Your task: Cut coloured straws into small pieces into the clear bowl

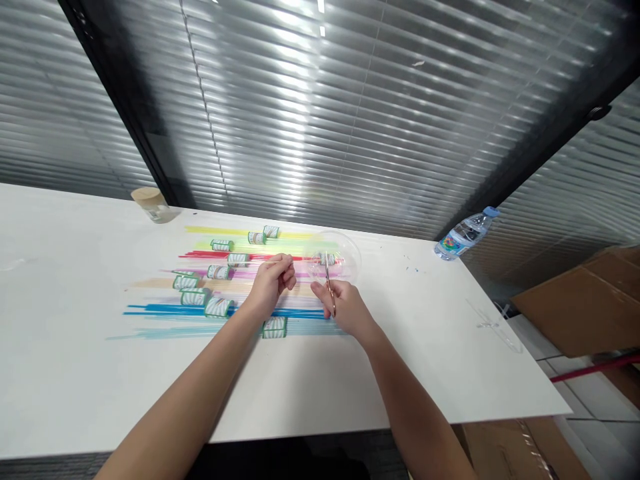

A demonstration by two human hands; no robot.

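In my right hand [345, 307] is a pair of scissors [329, 283], blades pointing up and away from me. Left of it, my left hand [273, 283] is closed in a pinch; what its fingertips hold is too thin to make out. Both hands are above bundles of thin coloured strands, among them blue strands [300, 313], red strands [200, 254] and yellow strands [200, 229]. Several bundles carry striped paper labels with green edges, such as one label [275, 327] near the front. A clear round plastic bowl [353, 248] is just beyond the scissors.
The white table [400, 373] meets window blinds [280, 120] at the back. A cup with a tan top [154, 205] stands back left, and a water bottle [465, 235] back right. A clear looped plastic piece [493, 325] lies near the right edge. Cardboard boxes [575, 313] are beyond it.
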